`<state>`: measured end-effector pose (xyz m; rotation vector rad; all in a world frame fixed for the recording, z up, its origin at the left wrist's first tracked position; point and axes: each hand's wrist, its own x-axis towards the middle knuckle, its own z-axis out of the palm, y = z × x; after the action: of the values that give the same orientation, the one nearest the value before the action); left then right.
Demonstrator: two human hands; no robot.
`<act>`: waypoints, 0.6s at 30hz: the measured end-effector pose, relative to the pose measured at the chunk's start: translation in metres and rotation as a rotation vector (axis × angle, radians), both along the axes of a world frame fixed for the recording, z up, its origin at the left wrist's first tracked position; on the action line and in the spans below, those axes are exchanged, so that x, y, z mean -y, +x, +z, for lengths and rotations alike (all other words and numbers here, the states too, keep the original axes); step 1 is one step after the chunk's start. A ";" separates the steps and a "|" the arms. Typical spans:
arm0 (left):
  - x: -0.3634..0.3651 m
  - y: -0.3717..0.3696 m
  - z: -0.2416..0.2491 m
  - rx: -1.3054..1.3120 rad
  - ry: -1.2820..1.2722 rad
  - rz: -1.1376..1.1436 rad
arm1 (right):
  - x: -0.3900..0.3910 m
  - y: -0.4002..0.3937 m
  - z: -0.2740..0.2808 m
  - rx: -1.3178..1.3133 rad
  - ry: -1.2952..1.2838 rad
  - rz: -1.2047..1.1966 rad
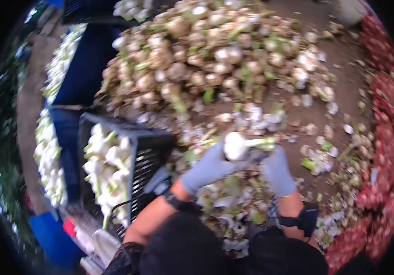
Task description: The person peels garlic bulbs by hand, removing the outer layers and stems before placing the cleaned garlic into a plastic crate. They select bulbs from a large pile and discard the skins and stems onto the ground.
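A white, peeled-looking garlic bulb (235, 146) with a green-white stem pointing right is in my gloved left hand (210, 168), whose fingers are closed around its lower left side. My gloved right hand (277, 172) is just below the stem's end, its fingers curled in towards the bulb. Whatever the right hand holds, if anything, is blurred and hidden. Beneath both hands lies a heap of garlic skins and trimmings (227, 206). A black slatted crate (149, 156) of cleaned white garlic (110, 160) stands to the left of my left hand.
A large pile of uncleaned garlic (197, 59) covers the ground ahead. Red mesh sacks (382, 151) line the right side. Blue-sided containers (84, 64) with white garlic stand at the left. Loose skins and scraps (318, 160) litter the soil to the right.
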<state>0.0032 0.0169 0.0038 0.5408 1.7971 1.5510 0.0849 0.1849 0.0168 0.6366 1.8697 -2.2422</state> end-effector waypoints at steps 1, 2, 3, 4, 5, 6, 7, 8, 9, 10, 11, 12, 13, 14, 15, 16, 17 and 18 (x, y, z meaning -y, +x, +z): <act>0.004 0.001 0.008 0.052 -0.015 0.028 | 0.006 -0.001 -0.005 -0.008 0.010 -0.033; 0.004 -0.002 0.014 0.098 -0.025 0.055 | 0.010 -0.003 -0.009 -0.018 0.023 -0.070; 0.011 -0.008 0.016 0.122 -0.060 0.087 | 0.008 0.000 -0.013 -0.047 0.130 -0.015; 0.016 -0.015 0.016 0.149 -0.086 0.113 | 0.010 0.003 -0.014 -0.076 0.246 0.029; 0.019 -0.019 0.004 -0.086 -0.114 0.170 | 0.021 0.005 -0.010 0.020 -0.044 -0.061; 0.018 -0.024 0.003 -0.315 -0.139 0.221 | 0.030 0.010 -0.005 0.128 -0.328 -0.143; 0.014 -0.027 0.001 -0.172 -0.191 0.222 | 0.038 0.018 0.005 0.075 -0.350 -0.109; 0.011 -0.025 0.007 -0.124 -0.109 0.282 | 0.042 0.014 0.003 0.078 -0.360 -0.092; 0.014 -0.023 0.012 -0.149 -0.004 0.264 | 0.042 0.011 0.000 0.059 -0.236 -0.051; 0.015 -0.023 0.018 -0.172 0.103 0.243 | 0.040 0.009 -0.006 0.038 -0.110 -0.014; 0.019 -0.023 0.026 -0.156 0.157 0.222 | 0.034 0.003 -0.012 0.042 -0.152 0.033; 0.023 -0.022 0.029 -0.158 0.157 0.227 | 0.036 0.004 -0.012 0.041 -0.152 0.039; 0.026 -0.018 0.031 -0.205 0.079 0.142 | 0.039 0.007 -0.007 0.020 -0.192 0.020; 0.029 -0.013 0.032 -0.244 0.003 0.055 | 0.042 0.010 0.005 0.006 -0.229 -0.001; 0.033 -0.015 0.035 -0.220 -0.115 -0.006 | 0.038 0.008 0.017 -0.046 -0.063 0.187; 0.036 -0.014 0.023 0.113 -0.023 0.061 | 0.038 0.009 0.013 0.085 0.077 0.173; 0.038 -0.017 0.028 0.269 -0.006 0.128 | 0.035 0.009 0.001 0.067 0.441 0.140; 0.042 -0.018 0.036 0.440 0.017 0.183 | 0.026 0.011 -0.008 0.062 0.816 0.106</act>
<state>-0.0149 -0.0255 0.0396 0.0311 1.5242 1.6536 0.0964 0.1590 0.0083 0.6580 2.6809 -1.3084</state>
